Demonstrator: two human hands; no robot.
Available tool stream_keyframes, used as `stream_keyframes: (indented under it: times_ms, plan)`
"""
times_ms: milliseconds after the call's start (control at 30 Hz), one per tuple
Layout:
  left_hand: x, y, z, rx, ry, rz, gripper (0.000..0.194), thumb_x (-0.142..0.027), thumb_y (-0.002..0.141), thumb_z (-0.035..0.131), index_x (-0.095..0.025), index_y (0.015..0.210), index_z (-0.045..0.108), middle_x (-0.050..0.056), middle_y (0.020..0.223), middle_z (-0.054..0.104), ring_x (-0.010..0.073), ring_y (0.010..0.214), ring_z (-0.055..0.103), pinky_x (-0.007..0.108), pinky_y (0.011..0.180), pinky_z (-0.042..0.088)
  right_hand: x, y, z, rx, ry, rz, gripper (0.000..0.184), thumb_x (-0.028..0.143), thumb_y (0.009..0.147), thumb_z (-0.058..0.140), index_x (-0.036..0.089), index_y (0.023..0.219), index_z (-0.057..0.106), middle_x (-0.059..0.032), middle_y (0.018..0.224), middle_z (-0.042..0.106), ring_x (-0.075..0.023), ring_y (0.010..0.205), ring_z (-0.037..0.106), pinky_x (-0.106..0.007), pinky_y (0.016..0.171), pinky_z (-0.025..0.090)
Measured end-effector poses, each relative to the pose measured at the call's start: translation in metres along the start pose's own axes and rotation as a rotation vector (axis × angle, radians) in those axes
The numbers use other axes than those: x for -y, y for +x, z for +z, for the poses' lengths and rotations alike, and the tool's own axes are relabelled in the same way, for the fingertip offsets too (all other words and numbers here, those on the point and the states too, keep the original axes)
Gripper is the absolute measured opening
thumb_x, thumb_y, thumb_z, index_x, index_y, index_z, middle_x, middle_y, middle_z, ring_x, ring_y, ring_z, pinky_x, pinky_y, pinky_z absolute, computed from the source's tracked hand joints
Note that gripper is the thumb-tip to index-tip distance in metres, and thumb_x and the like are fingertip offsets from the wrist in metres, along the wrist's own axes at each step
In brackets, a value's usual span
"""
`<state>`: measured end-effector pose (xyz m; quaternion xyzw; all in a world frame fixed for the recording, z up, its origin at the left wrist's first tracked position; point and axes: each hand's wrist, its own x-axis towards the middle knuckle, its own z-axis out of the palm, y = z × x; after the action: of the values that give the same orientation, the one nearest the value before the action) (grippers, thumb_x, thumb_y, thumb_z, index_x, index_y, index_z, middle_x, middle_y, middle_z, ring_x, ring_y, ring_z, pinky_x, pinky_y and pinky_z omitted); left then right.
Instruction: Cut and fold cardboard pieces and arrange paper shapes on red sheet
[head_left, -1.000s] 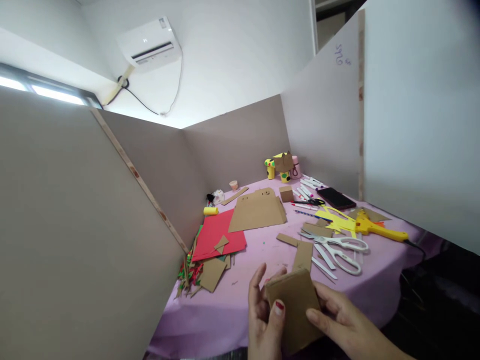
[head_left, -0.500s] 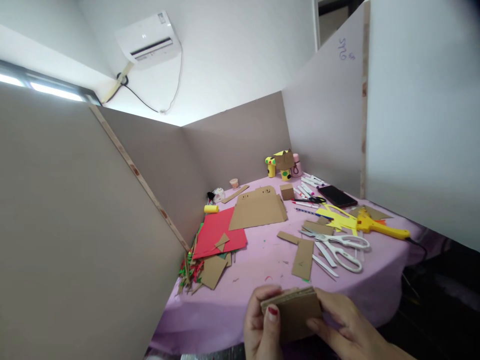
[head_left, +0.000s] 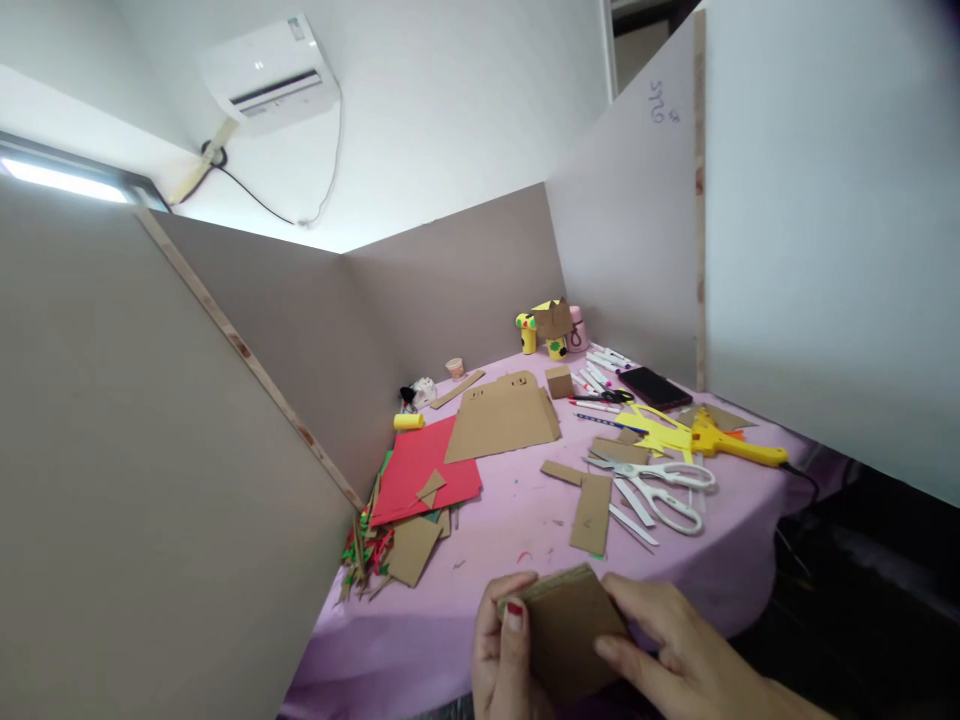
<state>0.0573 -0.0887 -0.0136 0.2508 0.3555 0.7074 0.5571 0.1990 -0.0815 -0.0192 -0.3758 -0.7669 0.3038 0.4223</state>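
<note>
Together, left hand (head_left: 504, 655) and right hand (head_left: 671, 645) hold a layered cardboard piece (head_left: 574, 640)

Low in the view, by the near edge of the table (head_left: 502, 535), the brown piece is tilted, its thick, ridged upper edge showing. Each grip is closed on it: the left thumb, its nail painted red, lies on the facing side near the upper left corner with fingers curled behind, while the right thumb presses the same side from the right, forefinger along the edge. Fingers behind the piece are mostly hidden.

Just beyond lies a flat cardboard rectangle (head_left: 592, 512), a narrow cardboard strip (head_left: 560, 472) meeting its upper end. To the right, white-handled scissors (head_left: 646, 470) lie with their handles spread, beside slim white strips (head_left: 634, 502). Past them sit a yellow glue gun (head_left: 724, 442), a cut-up yellow sheet (head_left: 664, 437) and a smartphone (head_left: 655, 387).

Farther back, a large cardboard cut-out (head_left: 499, 430) overlaps red paper (head_left: 401, 475); a small cardboard box (head_left: 559, 382) stands just beside it. At the left edge are mixed scraps (head_left: 371, 555) and a yellow cylinder (head_left: 408, 422). Near the far corner stand a pink bottle (head_left: 577, 328) and a spotted yellow mushroom shape (head_left: 528, 338).
</note>
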Motion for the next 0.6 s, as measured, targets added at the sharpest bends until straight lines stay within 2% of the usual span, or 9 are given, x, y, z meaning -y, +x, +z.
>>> stream_keyframes:
  times_ms: [67, 133, 267, 433, 533, 600]
  plan:
    - [0.005, 0.005, -0.006, 0.01, -0.005, -0.055, 0.051, -0.041, 0.052, 0.079, -0.026, 0.099, 0.063, 0.004, 0.072, 0.07, 0.024, 0.077, 0.067, 0.037, 0.074, 0.05, 0.001, 0.002, -0.002, 0.041, 0.057, 0.051, 0.02, 0.034, 0.083, 0.048, 0.018, 0.077, 0.058, -0.0025, 0.07, 0.064, -0.017, 0.064, 0.057, -0.024, 0.059, 0.045]
    - [0.01, 0.007, -0.012, -0.007, 0.029, -0.15, 0.062, -0.038, 0.048, 0.081, -0.023, 0.105, 0.06, 0.007, 0.079, 0.07, 0.0264, 0.081, 0.066, 0.039, 0.076, 0.05, 0.001, 0.004, -0.002, 0.069, 0.131, 0.089, 0.016, 0.032, 0.081, 0.051, 0.018, 0.078, 0.058, -0.0016, 0.069, 0.063, -0.016, 0.063, 0.055, -0.023, 0.057, 0.043]
    - [0.021, 0.007, -0.018, -0.108, 0.103, -0.329, 0.054, -0.032, 0.051, 0.081, -0.016, 0.097, 0.06, 0.01, 0.082, 0.07, 0.0295, 0.084, 0.066, 0.04, 0.075, 0.05, -0.004, 0.006, 0.002, 0.079, 0.281, 0.142, 0.012, 0.029, 0.079, 0.055, 0.018, 0.08, 0.06, -0.0001, 0.066, 0.061, -0.0161, 0.064, 0.054, -0.023, 0.058, 0.043]
    - [0.027, 0.011, -0.018, -0.152, 0.057, -0.342, 0.066, -0.034, 0.052, 0.08, -0.018, 0.111, 0.054, 0.008, 0.085, 0.07, 0.0286, 0.086, 0.066, 0.038, 0.075, 0.051, -0.005, 0.006, 0.004, 0.071, 0.444, 0.188, 0.02, 0.036, 0.079, 0.057, 0.018, 0.086, 0.062, -0.0008, 0.072, 0.061, -0.0173, 0.07, 0.054, -0.024, 0.063, 0.044]
    - [0.028, 0.017, -0.021, -0.188, -0.009, -0.348, 0.06, -0.031, 0.056, 0.078, -0.017, 0.109, 0.055, 0.008, 0.089, 0.069, 0.0275, 0.091, 0.065, 0.036, 0.078, 0.051, -0.003, 0.003, 0.001, 0.151, 0.569, 0.17, 0.028, 0.043, 0.078, 0.058, 0.018, 0.09, 0.062, -0.0016, 0.079, 0.06, -0.0173, 0.073, 0.053, -0.024, 0.062, 0.043]
    - [0.028, 0.02, -0.024, -0.205, -0.019, -0.378, 0.055, -0.03, 0.06, 0.076, -0.016, 0.108, 0.055, 0.008, 0.092, 0.069, 0.0273, 0.092, 0.064, 0.036, 0.078, 0.051, -0.004, 0.0, 0.0, 0.163, 0.627, 0.208, 0.031, 0.048, 0.08, 0.054, 0.018, 0.084, 0.061, -0.0004, 0.075, 0.057, -0.0147, 0.068, 0.051, -0.023, 0.059, 0.041]
